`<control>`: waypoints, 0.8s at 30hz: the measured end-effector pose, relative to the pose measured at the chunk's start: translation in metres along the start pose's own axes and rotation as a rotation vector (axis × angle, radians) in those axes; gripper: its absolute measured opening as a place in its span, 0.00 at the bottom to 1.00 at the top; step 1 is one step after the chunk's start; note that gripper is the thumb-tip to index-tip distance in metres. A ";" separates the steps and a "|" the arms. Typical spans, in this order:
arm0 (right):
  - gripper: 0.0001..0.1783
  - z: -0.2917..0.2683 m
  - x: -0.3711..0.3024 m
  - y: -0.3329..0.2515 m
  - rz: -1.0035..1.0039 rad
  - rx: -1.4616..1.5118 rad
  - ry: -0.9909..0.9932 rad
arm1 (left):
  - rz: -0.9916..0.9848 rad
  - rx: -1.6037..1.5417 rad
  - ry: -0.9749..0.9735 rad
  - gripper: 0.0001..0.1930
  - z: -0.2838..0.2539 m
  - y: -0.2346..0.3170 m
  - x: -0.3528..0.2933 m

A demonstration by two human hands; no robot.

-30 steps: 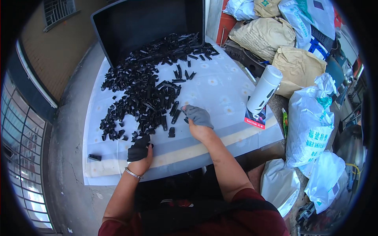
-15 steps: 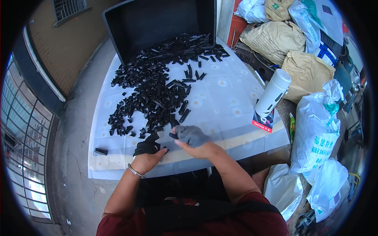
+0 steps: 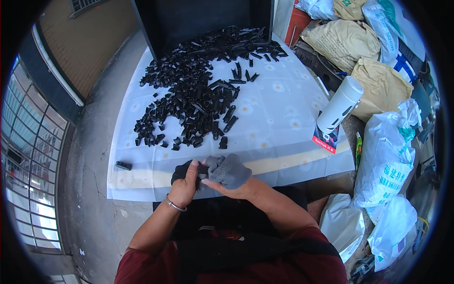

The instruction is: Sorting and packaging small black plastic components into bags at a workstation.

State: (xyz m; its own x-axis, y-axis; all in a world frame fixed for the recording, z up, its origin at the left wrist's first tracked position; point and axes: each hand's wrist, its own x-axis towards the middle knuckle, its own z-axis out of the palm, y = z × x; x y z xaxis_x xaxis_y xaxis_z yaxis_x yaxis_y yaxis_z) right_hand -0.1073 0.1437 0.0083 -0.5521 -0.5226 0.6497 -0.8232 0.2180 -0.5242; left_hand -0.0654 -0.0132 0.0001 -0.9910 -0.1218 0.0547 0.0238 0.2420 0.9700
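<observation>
Close to the table's front edge, my two hands meet around a small black plastic piece (image 3: 203,169). My left hand (image 3: 185,180), in a black partial glove with a bracelet at the wrist, is closed on it with the thumb on top. My right hand (image 3: 229,173), in a grey partial glove, pinches it from the other side. The fingers hide most of its shape. Just beyond them stands a separate black piece (image 3: 223,142). Farther back lies a large pile of loose black plastic pieces (image 3: 189,102). One assembled-looking black piece (image 3: 124,165) rests alone at the left.
A black bin (image 3: 208,21) lies tipped at the far side, pieces spilling from its mouth. On the right, a white bottle (image 3: 340,104) stands on a red-and-black card (image 3: 325,144). White and brown sacks (image 3: 383,161) crowd the floor beyond the flowered tablecloth (image 3: 279,137).
My hands have come together; the black piece in my right hand now meets my left hand's fingers. A separate piece now stands beyond them. The whole view has shifted slightly.
</observation>
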 end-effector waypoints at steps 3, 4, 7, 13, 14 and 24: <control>0.06 -0.017 0.000 0.016 0.028 0.005 -0.075 | -0.109 -0.093 -0.004 0.22 -0.008 -0.001 0.005; 0.05 -0.019 -0.002 0.021 -0.080 -0.026 -0.036 | -0.094 -0.096 -0.045 0.22 -0.010 0.001 0.007; 0.10 -0.023 -0.004 0.011 0.093 -0.002 -0.176 | -0.091 -0.026 -0.106 0.22 -0.015 0.012 0.007; 0.13 -0.021 -0.011 0.008 0.067 -0.219 -0.226 | 0.098 0.244 -0.194 0.21 -0.019 0.026 0.012; 0.13 -0.019 -0.014 0.009 0.012 -0.262 -0.209 | 0.145 0.302 -0.220 0.21 -0.019 0.025 0.012; 0.12 -0.031 -0.002 -0.009 0.175 -0.138 -0.388 | 0.332 0.769 -0.388 0.16 -0.020 0.034 0.007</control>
State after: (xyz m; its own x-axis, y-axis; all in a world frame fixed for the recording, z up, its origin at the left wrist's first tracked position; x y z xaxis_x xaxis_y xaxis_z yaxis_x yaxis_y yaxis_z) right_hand -0.1032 0.1679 0.0285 -0.6160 -0.7326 0.2896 -0.7462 0.4249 -0.5125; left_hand -0.0687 -0.0254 0.0379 -0.9269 0.3659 0.0833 0.3583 0.7968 0.4867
